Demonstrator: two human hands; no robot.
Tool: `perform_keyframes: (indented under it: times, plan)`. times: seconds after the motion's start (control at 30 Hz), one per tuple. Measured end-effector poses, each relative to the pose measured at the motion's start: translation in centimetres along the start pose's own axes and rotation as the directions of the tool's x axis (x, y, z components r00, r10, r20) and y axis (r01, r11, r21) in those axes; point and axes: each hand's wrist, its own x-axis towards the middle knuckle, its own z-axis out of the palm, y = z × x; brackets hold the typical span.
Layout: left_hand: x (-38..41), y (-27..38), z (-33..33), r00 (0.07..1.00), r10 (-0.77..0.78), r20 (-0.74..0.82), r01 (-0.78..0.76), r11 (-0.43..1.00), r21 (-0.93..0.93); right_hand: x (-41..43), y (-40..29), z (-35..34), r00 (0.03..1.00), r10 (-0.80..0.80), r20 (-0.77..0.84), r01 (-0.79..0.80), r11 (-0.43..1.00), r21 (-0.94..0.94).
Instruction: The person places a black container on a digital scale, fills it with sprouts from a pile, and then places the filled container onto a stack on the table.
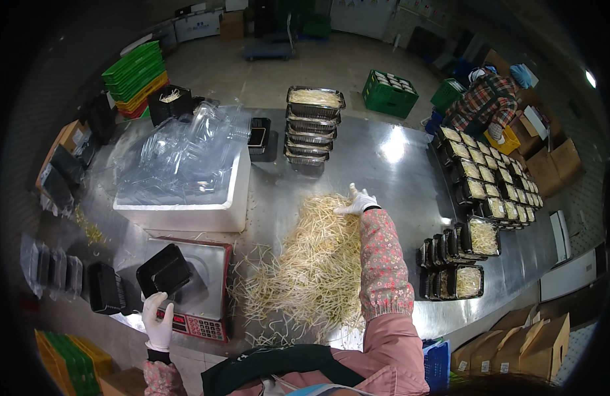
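Note:
My left hand [157,319], in a white glove, grips the near edge of a black plastic tray [164,270]. The tray is tilted over the steel platform [208,257] of a red digital scale, and nothing shows inside it. My right hand [359,202], also gloved, reaches to the far right edge of a loose heap of bean sprouts [314,267] on the steel table [369,143]. Its fingers are spread, with the thumb side against the sprouts. Left of the scale stand more black trays [105,287].
A white foam box [186,218] heaped with clear plastic lids [186,153] stands beyond the scale. Filled trays form a stack [312,126] at the far edge and rows [483,173] on the right. A co-worker [483,101] bends over a yellow crate [505,141].

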Motion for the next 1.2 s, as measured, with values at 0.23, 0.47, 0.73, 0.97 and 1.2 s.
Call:
perform_keyframes:
  times: [0.23,0.47,0.73,0.97,1.2]
  plan:
    - [2.5,4.8,6.2,0.992,0.098,0.077,-0.084,0.982,-0.166,-10.5,-4.4,7.7,0.760,-0.467,-0.452,0.411,0.884,-0.221]
    - [3.8,9.1,14.3,0.880,0.277,0.386,-0.136,0.925,-0.354,-24.2,-6.1,18.6,0.855,-0.503,-0.127,0.499,0.865,-0.062]
    - [8.7,11.0,25.1,0.689,0.452,0.567,-0.282,0.888,-0.364,-19.6,-0.5,4.1,0.969,-0.218,-0.114,0.246,0.841,0.482]
    - [9.3,14.2,36.4,0.647,0.534,0.544,-0.549,0.821,-0.154,-11.9,1.0,8.3,0.940,-0.077,-0.333,0.142,0.974,0.174]
    - [-1.1,9.9,26.9,0.394,0.565,0.725,-0.573,0.768,-0.287,-29.2,0.0,17.1,0.913,-0.383,-0.141,0.377,0.924,-0.069]
